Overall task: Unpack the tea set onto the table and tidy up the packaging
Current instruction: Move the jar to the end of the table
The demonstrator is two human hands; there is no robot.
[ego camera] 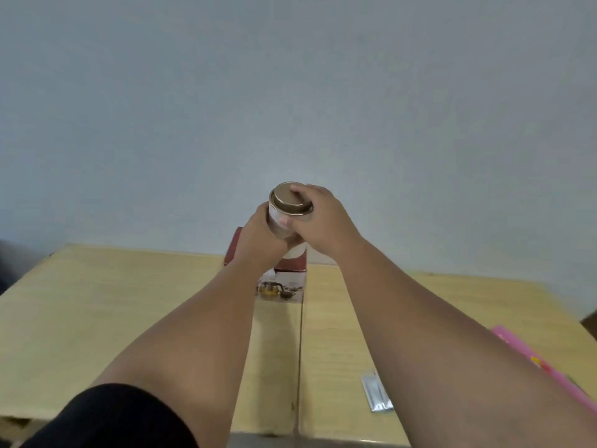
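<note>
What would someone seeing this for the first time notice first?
First, the round tin with its gold lid, held up mid-frame: the left hand grips its body, the right hand its lid. Just below the hands a red box stands on the wooden table; a silver sachet lies at the table's lower right.

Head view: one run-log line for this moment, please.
left hand: grips tin body | right hand: grips gold lid | tin: held above red box on table | also: silver sachet near right forearm

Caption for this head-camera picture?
Left hand and right hand hold a gold-lidded tin above the red box on the table.
</note>
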